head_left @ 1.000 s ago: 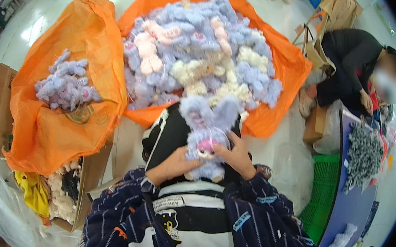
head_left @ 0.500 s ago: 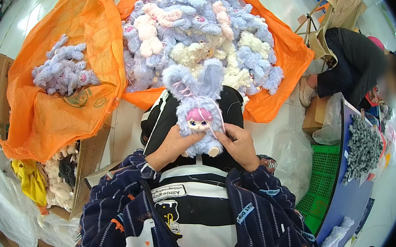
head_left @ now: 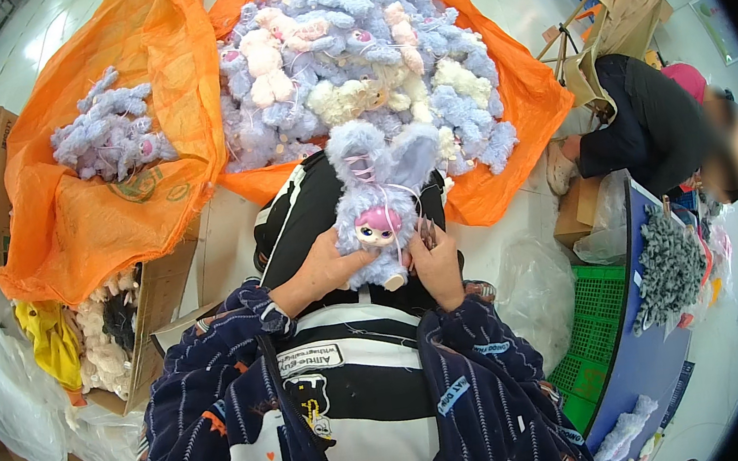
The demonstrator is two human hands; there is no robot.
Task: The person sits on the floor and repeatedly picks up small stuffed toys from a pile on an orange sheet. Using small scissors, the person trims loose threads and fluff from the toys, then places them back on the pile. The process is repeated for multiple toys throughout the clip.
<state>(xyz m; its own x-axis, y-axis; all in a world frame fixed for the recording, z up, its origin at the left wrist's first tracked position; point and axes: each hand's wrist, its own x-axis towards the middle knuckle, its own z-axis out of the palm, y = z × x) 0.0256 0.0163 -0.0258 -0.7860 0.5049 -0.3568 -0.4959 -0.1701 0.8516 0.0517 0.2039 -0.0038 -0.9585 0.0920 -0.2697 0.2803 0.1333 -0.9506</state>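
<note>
**One lavender plush doll [head_left: 378,227] is being held over the lap [head_left: 311,212]**

I am watching the left hand [head_left: 324,270] pinching the doll's side, thumb lying on the front. Just beside, the right hand [head_left: 435,264] is gripping a small metallic tool [head_left: 426,233] with bent fingers.
</note>
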